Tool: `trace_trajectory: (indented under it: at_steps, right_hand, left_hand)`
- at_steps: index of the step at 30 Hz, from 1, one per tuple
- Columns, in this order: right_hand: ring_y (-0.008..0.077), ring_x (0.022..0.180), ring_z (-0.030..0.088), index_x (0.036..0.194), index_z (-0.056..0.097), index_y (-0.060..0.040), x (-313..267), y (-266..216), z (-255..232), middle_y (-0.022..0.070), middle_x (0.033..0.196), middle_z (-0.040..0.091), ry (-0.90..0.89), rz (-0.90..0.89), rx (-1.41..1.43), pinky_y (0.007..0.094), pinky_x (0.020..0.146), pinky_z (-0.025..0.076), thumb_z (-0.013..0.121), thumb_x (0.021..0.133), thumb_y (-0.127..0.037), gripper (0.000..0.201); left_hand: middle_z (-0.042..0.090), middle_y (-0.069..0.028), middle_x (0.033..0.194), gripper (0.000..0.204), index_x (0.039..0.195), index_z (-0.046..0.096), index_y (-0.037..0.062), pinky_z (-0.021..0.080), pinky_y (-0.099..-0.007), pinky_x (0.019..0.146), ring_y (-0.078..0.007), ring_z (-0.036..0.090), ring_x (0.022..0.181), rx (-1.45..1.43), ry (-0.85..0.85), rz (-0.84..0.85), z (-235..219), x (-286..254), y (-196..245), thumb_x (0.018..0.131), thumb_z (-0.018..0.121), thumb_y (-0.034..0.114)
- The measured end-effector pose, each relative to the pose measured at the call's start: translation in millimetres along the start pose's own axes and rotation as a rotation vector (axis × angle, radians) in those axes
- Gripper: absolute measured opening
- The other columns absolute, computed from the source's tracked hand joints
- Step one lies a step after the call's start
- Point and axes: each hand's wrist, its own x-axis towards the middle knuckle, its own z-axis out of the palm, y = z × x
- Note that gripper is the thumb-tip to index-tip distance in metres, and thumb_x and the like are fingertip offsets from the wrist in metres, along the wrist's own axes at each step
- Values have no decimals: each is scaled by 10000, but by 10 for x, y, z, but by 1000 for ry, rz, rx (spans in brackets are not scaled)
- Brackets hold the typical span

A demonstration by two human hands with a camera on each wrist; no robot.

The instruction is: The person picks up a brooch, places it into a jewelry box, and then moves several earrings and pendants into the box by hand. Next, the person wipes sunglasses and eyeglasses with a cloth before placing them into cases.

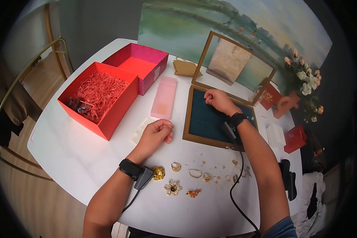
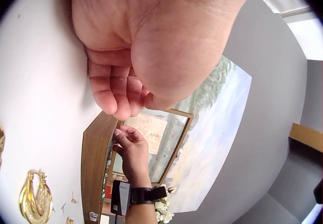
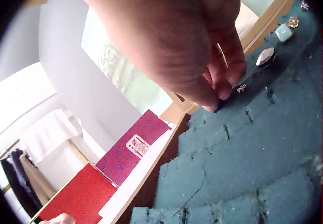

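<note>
My right hand [image 1: 220, 101] is over the upper left of the dark teal lining [image 1: 204, 121] of an open wooden display case. In the right wrist view, the bent fingers and thumb of this hand [image 3: 176, 42] touch the slotted lining [image 3: 242, 153]; whether they pinch anything is hidden. Beside them, a small silver-coloured stud [image 3: 241, 88], a white faceted stone [image 3: 265, 57] and a pale green square piece [image 3: 284, 33] sit in the lining. My left hand [image 1: 156, 135] rests on the table, fingers loosely curled and holding nothing visible. Gold hoops [image 2: 36, 198] lie nearby.
Brooches [image 1: 173, 188], earrings and small pieces lie along the front. At the left stand a red box [image 1: 121, 115] of shredded paper and a purple box [image 1: 150, 81]. A pink case [image 1: 164, 97] lies centrally; small boxes [image 1: 295, 139] and flowers [image 1: 307, 81] are at right.
</note>
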Motion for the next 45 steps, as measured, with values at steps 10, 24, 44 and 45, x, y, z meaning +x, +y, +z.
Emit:
trace_trajectory:
  at_steps: [10, 24, 44, 45]
  right_hand:
    - [137, 727, 642, 974, 658, -4, -614, -650, -142, 80, 803, 688, 38, -109, 165, 276, 687, 518, 624, 874, -41, 112]
    - [247, 824, 665, 1049, 651, -26, -1863, -1101, 30, 118, 973, 691, -358, -6, 23, 343, 746, 531, 672, 889, -109, 182]
    - [226, 777, 669, 996, 650, -15, -1832, -1012, 285, 111, 911, 669, -268, -45, 45, 326, 730, 539, 663, 895, -75, 119]
    - [219, 771, 665, 994, 652, -17, -1822, -1005, 268, 110, 900, 670, -234, -49, 60, 324, 721, 538, 670, 890, -72, 119]
  left_hand:
    - [607, -20, 805, 140, 1012, 604, 22, 482, -238, 660, -93, 569, 681, -1, -2, -6, 10, 16, 9, 1021, 514, 129]
    - [606, -18, 808, 146, 1008, 607, 29, 482, -231, 659, -90, 565, 682, 14, 10, -16, 20, -7, 22, 1021, 517, 143]
    - [603, -18, 809, 142, 1014, 605, 23, 480, -230, 661, -90, 562, 676, -1, 4, -18, 21, 5, 23, 1019, 511, 129]
    - [603, -19, 807, 143, 1014, 606, 22, 480, -230, 661, -90, 562, 674, 5, 1, -13, 21, 5, 21, 1019, 516, 132]
